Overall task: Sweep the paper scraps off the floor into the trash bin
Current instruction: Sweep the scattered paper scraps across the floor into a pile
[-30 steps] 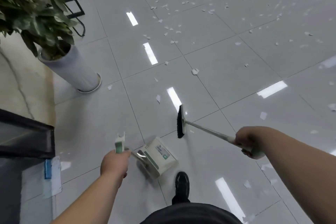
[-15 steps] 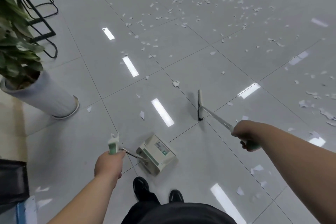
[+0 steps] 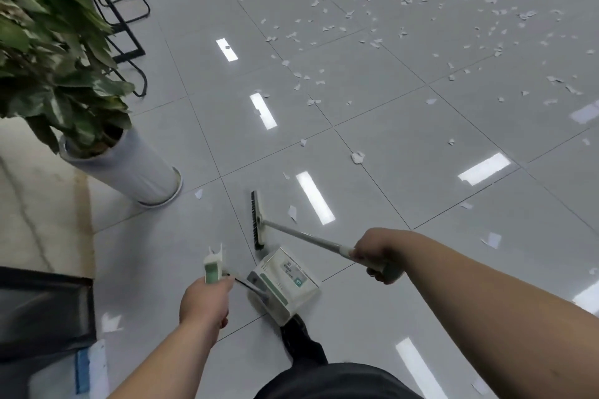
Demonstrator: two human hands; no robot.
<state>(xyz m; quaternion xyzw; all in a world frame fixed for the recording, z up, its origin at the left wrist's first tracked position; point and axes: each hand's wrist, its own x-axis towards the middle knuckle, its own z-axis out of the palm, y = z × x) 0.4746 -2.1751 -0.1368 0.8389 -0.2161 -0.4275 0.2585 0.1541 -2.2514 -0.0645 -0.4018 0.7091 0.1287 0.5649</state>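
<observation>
The broom (image 3: 257, 220) has swung in, head just beside the dustpan (image 3: 285, 282) at its 11 o'clock; right hand (image 3: 372, 254) grips its handle, left hand (image 3: 204, 301) the dustpan's. Paper scraps (image 3: 357, 157) lie scattered toward 1 o'clock, mostly unswept

Floor tiles (image 3: 405, 172) pale grey, dark grout lines. Paper scraps (image 3: 357, 157) white. Dustpan (image 3: 285, 282) cream, green stripe. Broom (image 3: 257, 220) bristles black. Planter (image 3: 129, 172) white.

The dustpan (image 3: 285, 282) bears a label, its print unreadable.
</observation>
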